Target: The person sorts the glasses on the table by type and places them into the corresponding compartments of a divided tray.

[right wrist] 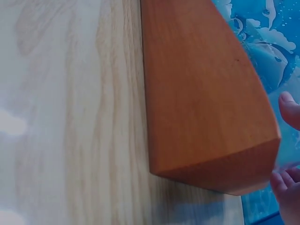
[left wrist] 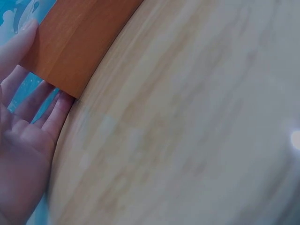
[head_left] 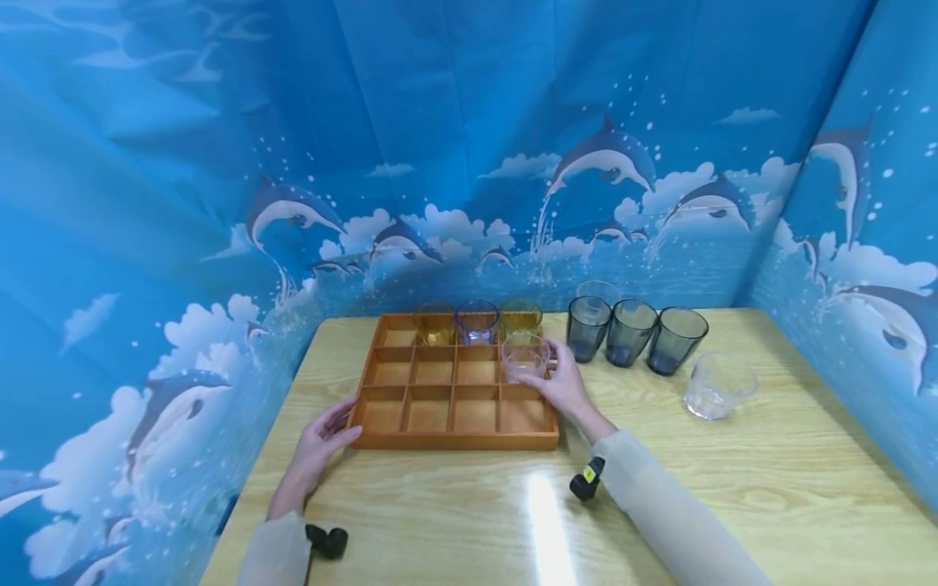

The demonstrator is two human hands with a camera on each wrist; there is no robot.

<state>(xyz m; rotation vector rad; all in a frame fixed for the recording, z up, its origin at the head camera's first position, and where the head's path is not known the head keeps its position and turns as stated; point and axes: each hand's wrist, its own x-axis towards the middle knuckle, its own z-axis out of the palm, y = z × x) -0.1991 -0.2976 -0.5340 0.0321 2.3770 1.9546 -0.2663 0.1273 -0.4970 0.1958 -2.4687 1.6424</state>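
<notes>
My right hand [head_left: 567,384] holds a clear glass [head_left: 524,358] between thumb and fingers, over the right-hand column of a wooden compartment tray [head_left: 454,441]. In the right wrist view, the thumb and fingertips [right wrist: 277,180] show past the tray's corner. At the tray's front left corner rests my left hand [head_left: 322,435]. Its thumb [left wrist: 29,35] lies at the top rim and its fairly straight fingers lie along the left side. In the tray's back row sit a yellow glass [head_left: 436,325], a blue-rimmed glass [head_left: 478,324] and a greenish glass [head_left: 520,313].
Right of the tray stand three dark grey glasses [head_left: 588,330], with a clear glass [head_left: 599,288] partly hidden behind them. Another clear glass [head_left: 718,389] stands farther right on the wooden table [head_left: 440,521]. A blue dolphin-print curtain [head_left: 454,122] hangs behind the table.
</notes>
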